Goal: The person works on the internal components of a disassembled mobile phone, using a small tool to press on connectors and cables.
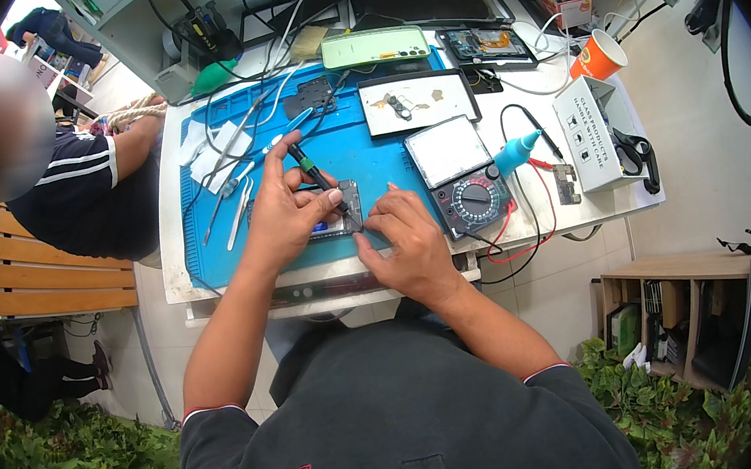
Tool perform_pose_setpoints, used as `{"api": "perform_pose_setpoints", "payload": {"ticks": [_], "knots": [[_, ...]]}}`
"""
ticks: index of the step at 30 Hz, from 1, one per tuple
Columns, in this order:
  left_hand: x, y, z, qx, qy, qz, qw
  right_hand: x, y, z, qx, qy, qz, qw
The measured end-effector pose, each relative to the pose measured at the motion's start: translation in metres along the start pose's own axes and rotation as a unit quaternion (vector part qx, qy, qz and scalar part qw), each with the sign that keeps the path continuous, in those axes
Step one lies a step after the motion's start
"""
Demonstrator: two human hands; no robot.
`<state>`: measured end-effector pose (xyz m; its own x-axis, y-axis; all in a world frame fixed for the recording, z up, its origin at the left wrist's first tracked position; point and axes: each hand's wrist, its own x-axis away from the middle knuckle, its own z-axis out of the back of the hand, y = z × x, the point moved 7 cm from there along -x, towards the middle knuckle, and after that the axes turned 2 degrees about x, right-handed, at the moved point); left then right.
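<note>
An opened phone (349,202) with its inner parts showing lies near the front edge of a blue work mat (237,241). My left hand (282,206) is closed around a screwdriver (307,166) with a black and green handle, its tip pointing down at the phone's right side. At the phone's lower right corner, my right hand (409,240) has curled fingers and a thumb against the edge, gripping it. Part of the phone is hidden under both hands. Beside my left hand lie tweezers (240,215).
An analog multimeter (473,200) with red and black leads stands right of my right hand, near a blue bottle (517,152). Beyond are a tray of small parts (421,104), a green phone case (374,46) and an orange cup (598,55). Another person (79,189) sits at the left.
</note>
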<state>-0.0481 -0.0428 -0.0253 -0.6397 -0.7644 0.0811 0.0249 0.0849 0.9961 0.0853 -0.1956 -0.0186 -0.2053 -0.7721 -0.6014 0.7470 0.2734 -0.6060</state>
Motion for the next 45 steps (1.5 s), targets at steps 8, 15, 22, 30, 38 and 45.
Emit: {"api": "perform_pose_setpoints", "payload": {"ticks": [8, 15, 22, 30, 38, 45], "knots": [[0.003, -0.002, 0.001, -0.018, -0.002, -0.034, 0.999, -0.002, -0.001, 0.002, -0.006, 0.001, -0.007, 1.000], [0.021, 0.008, -0.008, -0.117, -0.017, -0.176, 0.977, -0.002, 0.000, 0.000, -0.008, -0.006, -0.002, 1.000], [0.052, 0.039, -0.030, -0.325, -0.079, -0.442, 0.833, -0.001, 0.001, 0.001, -0.009, -0.006, -0.001, 1.000], [0.052, 0.057, -0.030, -0.357, -0.065, -0.415, 0.834, 0.000, 0.002, -0.001, -0.011, 0.002, -0.002, 1.000], [0.042, 0.038, -0.012, -0.271, -0.016, -0.318, 0.908, -0.001, 0.002, 0.001, -0.016, 0.003, -0.007, 1.000], [0.042, 0.035, -0.009, -0.263, -0.012, -0.330, 0.906, 0.000, 0.004, 0.000, -0.017, 0.002, -0.009, 1.000]]}}
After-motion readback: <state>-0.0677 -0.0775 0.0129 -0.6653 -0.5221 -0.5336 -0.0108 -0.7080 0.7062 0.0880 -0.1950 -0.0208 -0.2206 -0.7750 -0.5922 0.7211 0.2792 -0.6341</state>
